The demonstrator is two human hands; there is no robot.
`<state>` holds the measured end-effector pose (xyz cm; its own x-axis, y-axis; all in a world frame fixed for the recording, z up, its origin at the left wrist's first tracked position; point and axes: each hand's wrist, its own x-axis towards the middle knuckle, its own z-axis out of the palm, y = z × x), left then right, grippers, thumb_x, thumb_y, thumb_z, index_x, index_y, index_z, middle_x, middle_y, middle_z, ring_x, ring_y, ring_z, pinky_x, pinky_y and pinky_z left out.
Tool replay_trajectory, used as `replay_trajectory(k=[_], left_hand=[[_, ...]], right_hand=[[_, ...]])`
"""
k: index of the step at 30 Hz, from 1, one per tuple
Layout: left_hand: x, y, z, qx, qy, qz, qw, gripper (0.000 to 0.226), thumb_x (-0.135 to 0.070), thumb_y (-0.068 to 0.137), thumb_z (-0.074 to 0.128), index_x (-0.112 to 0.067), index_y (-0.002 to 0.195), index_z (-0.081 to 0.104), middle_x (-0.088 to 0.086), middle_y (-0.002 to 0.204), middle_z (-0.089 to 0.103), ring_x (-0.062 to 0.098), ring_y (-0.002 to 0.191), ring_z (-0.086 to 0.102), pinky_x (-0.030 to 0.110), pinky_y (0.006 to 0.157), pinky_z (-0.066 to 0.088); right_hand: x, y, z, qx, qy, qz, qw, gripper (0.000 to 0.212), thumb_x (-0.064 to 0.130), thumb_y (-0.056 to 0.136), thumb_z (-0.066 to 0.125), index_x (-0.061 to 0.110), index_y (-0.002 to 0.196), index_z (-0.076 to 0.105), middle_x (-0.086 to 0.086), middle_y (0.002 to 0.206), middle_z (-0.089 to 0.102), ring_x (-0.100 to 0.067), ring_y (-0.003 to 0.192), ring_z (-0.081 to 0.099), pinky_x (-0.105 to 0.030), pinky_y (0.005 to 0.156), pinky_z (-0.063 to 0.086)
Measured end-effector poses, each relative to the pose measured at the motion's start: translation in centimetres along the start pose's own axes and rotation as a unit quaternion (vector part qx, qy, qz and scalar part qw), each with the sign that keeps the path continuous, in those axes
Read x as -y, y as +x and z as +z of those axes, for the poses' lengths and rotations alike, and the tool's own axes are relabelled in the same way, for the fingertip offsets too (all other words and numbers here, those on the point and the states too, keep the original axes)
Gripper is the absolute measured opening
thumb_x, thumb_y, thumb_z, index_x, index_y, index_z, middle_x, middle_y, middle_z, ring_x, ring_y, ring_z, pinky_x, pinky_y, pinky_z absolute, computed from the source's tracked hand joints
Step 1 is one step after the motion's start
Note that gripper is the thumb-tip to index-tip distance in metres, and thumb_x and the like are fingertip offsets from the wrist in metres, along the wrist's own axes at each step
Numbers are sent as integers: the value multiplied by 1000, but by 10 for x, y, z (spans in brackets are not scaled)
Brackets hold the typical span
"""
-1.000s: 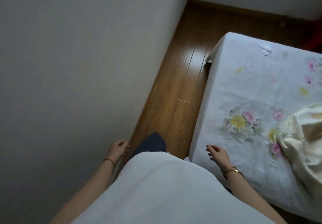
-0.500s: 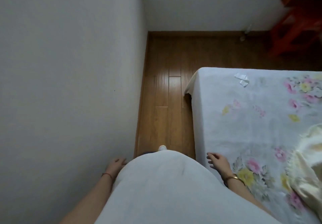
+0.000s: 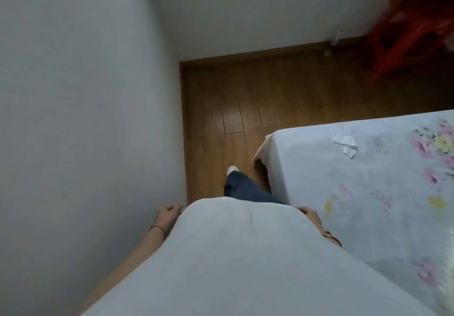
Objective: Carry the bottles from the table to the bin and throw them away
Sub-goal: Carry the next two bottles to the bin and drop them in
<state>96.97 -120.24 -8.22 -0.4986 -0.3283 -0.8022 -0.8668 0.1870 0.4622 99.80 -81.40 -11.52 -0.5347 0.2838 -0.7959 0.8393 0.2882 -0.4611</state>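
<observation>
**Walking the Gap Between Wall and Bed, Both Hands Empty**

Striding forward along a narrow strip of floor, a person in a pale top passes with the left hand (image 3: 167, 215) hanging near the wall (image 3: 81, 123), its fingers loosely curled around nothing. The right hand (image 3: 310, 215) swings low at the edge of the bed (image 3: 319, 168); only its back and knuckles show past the shirt, so whether its fingers are spread or closed cannot be told, though nothing shows in it. One leg in dark trousers (image 3: 243, 189) leads, a white shoe (image 3: 232, 169) planted on the wooden floor (image 3: 270, 94). A scrap of white paper (image 3: 346, 144) lies on the flowered sheet farther along. A red piece of furniture (image 3: 412, 25), blurred, stands in the far corner.

No bottle, no surface carrying bottles and no bin appears anywhere in view, so where they stand, which way a bottle points and how its long axis lies cannot be said. By this onlooker's judgement the step in hand is the walk toward them. Doing it well likely means keeping to the middle of the lane, clear of the bed's corner, and raising the head to find the bottles before reaching.
</observation>
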Motion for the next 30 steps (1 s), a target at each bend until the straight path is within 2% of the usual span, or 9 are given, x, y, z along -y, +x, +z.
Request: replay_trajectory(k=[7,10,14,16,19,21,23,25,30], left_hand=[[-168,67,0,-9,-3,15,1000,16,-5,98,48,1,104,60,7,78,59,-5,40,58,3,36,37],[-232,103,3,-11,5,-4,1000,31,-3,96,50,18,117,59,3,73,57,10,58,54,5,36,39],[-318,155,26,8,37,-5,999,30,2,94,51,19,118,57,5,72,56,-1,38,58,6,36,41],[-368,184,42,25,35,5,999,31,1,94,52,19,118,58,13,85,64,1,55,65,14,53,49],[-456,228,64,31,67,18,997,32,-3,92,57,10,120,62,24,120,64,28,101,59,33,88,46],[-520,251,82,42,109,33,993,30,-7,91,59,6,118,64,21,121,65,37,113,59,36,95,47],[-586,270,105,71,139,50,987,21,-7,93,57,4,109,65,15,99,67,34,94,64,23,74,55],[-647,291,130,89,155,57,982,15,-6,94,54,3,104,62,10,78,59,22,64,56,16,43,49],[-770,322,207,143,274,108,945,28,-21,96,53,-4,116,64,11,100,67,19,73,62,29,67,52]], right_hand=[[178,94,-48,-52,57,-46,996,12,22,88,61,21,77,67,-16,96,72,-25,79,64,-43,86,56],[234,126,-62,-59,92,-68,992,8,22,89,60,21,87,68,-12,97,72,-23,84,65,-42,88,56],[274,172,-70,-62,106,-20,992,9,20,88,60,23,86,68,-9,91,71,-30,92,67,-41,88,55],[288,195,-74,-59,112,15,992,9,17,87,61,19,85,69,-11,93,71,-31,94,66,-36,88,51],[317,226,-86,-71,130,47,988,9,17,87,62,14,87,71,-9,100,70,-26,100,62,-36,95,47],[344,242,-99,-91,169,72,979,13,18,88,61,11,90,72,-8,100,69,-25,97,62,-32,84,51],[373,257,-117,-121,228,83,962,12,18,88,59,13,86,71,-12,99,69,-22,86,61,-26,72,51],[398,270,-139,-161,282,86,942,12,20,88,58,18,87,70,-13,103,70,-22,86,63,-34,81,55],[424,281,-179,-236,337,105,905,12,21,91,58,22,98,67,-7,103,69,-26,100,65,-43,95,53]])
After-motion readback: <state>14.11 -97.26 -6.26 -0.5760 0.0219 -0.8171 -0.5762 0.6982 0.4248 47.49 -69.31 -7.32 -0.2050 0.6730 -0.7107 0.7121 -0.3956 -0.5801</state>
